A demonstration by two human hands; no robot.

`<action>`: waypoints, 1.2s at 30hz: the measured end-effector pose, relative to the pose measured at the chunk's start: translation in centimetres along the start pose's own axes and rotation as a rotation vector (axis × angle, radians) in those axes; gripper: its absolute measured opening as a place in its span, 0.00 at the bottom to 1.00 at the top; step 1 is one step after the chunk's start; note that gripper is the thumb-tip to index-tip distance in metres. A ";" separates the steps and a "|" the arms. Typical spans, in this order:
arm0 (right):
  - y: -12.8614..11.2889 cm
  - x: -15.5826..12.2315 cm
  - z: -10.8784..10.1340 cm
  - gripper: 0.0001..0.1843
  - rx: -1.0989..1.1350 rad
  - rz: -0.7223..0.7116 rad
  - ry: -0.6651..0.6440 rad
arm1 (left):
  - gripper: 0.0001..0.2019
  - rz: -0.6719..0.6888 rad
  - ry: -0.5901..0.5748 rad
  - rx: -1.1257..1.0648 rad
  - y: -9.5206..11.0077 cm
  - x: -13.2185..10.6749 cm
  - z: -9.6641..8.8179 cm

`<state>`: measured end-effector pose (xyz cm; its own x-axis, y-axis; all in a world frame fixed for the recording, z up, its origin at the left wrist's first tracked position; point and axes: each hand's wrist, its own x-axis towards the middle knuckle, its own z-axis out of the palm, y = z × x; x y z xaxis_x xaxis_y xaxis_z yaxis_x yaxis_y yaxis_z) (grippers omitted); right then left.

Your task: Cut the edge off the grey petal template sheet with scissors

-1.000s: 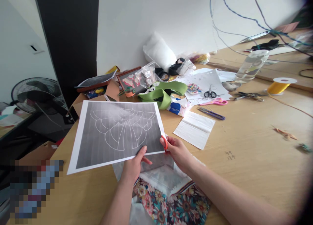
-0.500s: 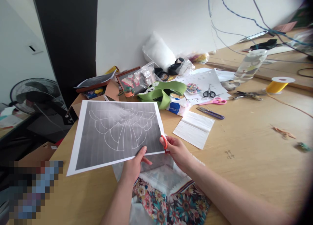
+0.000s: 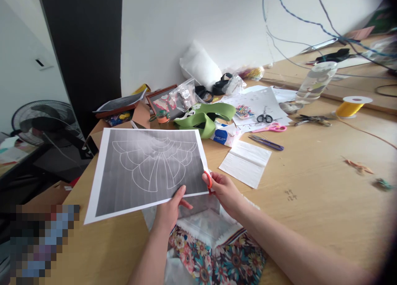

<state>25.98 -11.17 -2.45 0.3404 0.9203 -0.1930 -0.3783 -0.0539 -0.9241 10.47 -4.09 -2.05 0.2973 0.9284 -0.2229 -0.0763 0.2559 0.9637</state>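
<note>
A printed sheet of paper point(image 3: 124, 198), dark grey with a white-outlined scalloped fan pattern and a white border, is held up above the table. My left hand point(image 3: 170, 210) grips its lower edge, thumb on top and the other fingers partly hidden beneath. At the sheet's lower right corner, my right hand point(image 3: 226, 192) is closed around scissors with orange handles point(image 3: 208, 180); their blades are hidden from view. Below both hands lies floral fabric point(image 3: 217, 260) with a clear plastic bag point(image 3: 204, 221) over or beside it.
Beyond the sheet are a green strap point(image 3: 223, 110), a white tissue point(image 3: 246, 163), purple-handled snips point(image 3: 266, 142) and pink scissors point(image 3: 274, 128). A tilted water bottle point(image 3: 316, 82) and a yellow spool point(image 3: 350, 107) stand to the right. An open cardboard box point(image 3: 142, 114) sits back left.
The camera view shifts very slightly. Both hands, the sheet and the scissors keep practically the same position.
</note>
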 end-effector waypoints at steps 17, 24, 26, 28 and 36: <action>0.1 0.1 -0.1 0.28 -0.029 -0.019 0.002 | 0.19 0.010 -0.017 0.009 0.1 -0.1 0.0; 0.1 0.1 0.0 0.28 0.011 0.006 -0.006 | 0.17 -0.001 -0.016 0.024 -0.1 0.1 -0.1; 0.1 0.1 0.0 0.28 0.032 0.017 -0.012 | 0.16 -0.008 -0.020 0.025 -0.2 0.1 -0.2; 0.1 0.1 0.0 0.28 0.039 0.017 -0.017 | 0.16 -0.012 -0.022 0.032 -0.2 0.1 -0.2; 0.1 0.1 0.0 0.29 0.015 0.001 -0.006 | 0.18 -0.009 -0.020 0.060 -0.2 0.1 -0.2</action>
<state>26.00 -11.09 -2.54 0.3352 0.9224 -0.1918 -0.3919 -0.0486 -0.9187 10.32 -4.02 -2.30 0.3169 0.9204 -0.2291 -0.0166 0.2469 0.9689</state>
